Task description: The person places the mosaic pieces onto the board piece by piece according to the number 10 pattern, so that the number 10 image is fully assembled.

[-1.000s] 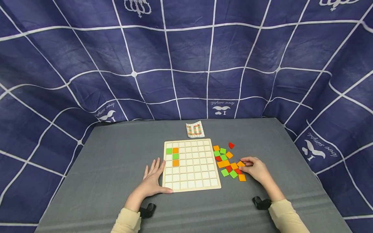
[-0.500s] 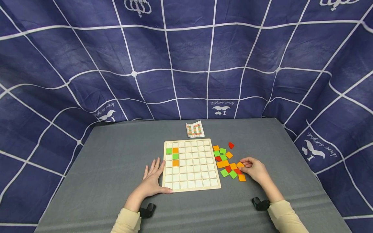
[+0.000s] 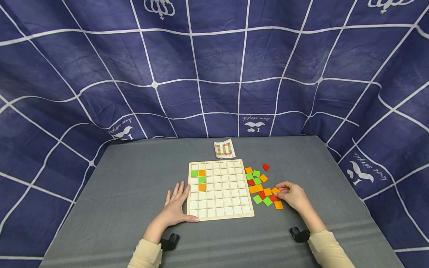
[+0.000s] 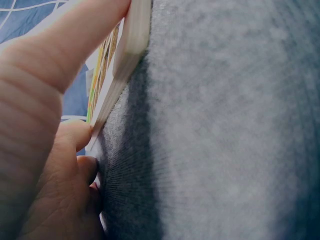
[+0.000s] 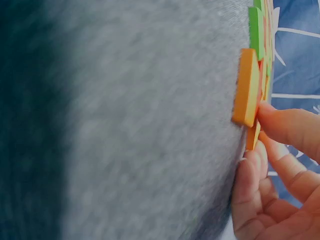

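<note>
A square wooden grid board (image 3: 219, 219) lies flat, with two green and two orange tiles set in its upper left cells. My left hand (image 3: 174, 209) is spread at its near left corner, thumb against the front edge and index finger along the left side. In the left wrist view, the thumb (image 4: 80, 35) touches the board's edge (image 4: 132, 35). To the right, my right hand (image 3: 295, 195) pinches an orange square tile (image 3: 275, 190) at the side of a loose group of tiles. Another orange tile (image 5: 246, 87) stands nearer the camera in the right wrist view.
Loose green, orange and red tiles lie along the board's right side, among them a long orange piece (image 3: 256, 188). A red piece (image 3: 266, 167) sits apart, farther back. Behind the board is a printed pattern card (image 3: 224, 149). Blue checked cloth (image 3: 214, 74) surrounds the grey table (image 3: 144, 167).
The right hand has shifted slightly left with the orange tile, and several neighbouring tiles have slid a little left as well. The left hand and board have stayed put.
</note>
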`<action>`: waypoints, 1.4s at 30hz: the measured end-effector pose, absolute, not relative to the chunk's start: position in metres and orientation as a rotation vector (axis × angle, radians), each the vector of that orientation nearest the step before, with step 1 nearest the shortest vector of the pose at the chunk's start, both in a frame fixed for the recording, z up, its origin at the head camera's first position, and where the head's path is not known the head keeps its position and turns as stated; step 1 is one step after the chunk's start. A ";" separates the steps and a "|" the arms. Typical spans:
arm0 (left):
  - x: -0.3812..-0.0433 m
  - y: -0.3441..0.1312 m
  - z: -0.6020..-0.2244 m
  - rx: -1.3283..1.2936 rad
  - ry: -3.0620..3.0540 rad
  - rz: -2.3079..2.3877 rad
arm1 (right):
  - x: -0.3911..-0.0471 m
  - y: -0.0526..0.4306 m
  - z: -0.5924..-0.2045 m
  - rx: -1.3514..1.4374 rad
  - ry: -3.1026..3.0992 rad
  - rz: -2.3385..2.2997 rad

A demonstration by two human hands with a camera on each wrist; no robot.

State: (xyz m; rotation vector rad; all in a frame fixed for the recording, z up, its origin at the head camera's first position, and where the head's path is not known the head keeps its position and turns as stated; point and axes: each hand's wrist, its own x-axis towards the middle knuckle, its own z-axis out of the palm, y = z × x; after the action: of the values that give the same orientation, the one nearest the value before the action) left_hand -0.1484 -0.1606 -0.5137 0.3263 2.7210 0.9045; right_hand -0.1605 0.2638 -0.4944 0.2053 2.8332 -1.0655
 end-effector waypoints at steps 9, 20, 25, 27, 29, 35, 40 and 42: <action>-0.148 -0.161 -0.514 0.336 2.716 0.907 | -0.160 0.261 -0.493 0.212 2.797 -1.094; -0.148 -0.162 -0.515 0.348 2.686 0.928 | -0.157 0.274 -0.500 0.254 2.644 -1.364; -0.148 -0.163 -0.514 0.354 2.690 0.926 | -0.158 0.271 -0.494 0.278 2.580 -1.467; -0.148 -0.163 -0.514 0.354 2.692 0.919 | -0.160 0.266 -0.492 0.280 2.545 -1.512; -0.148 -0.163 -0.514 0.358 2.695 0.919 | -0.162 0.259 -0.491 0.274 2.502 -1.568; -0.148 -0.163 -0.515 0.353 2.702 0.919 | -0.170 0.229 -0.490 0.261 2.375 -1.731; -0.149 -0.163 -0.516 0.351 2.701 0.935 | -0.177 0.202 -0.489 0.234 2.265 -1.837; -0.149 -0.163 -0.516 0.353 2.704 0.936 | -0.178 0.190 -0.488 0.201 2.232 -1.865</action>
State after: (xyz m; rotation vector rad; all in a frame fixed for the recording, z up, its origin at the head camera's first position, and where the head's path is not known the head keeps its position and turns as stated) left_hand -0.1487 -0.1633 -0.5164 0.3532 2.7036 0.9355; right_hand -0.1784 0.1898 -0.4879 0.2009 2.2318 -1.8653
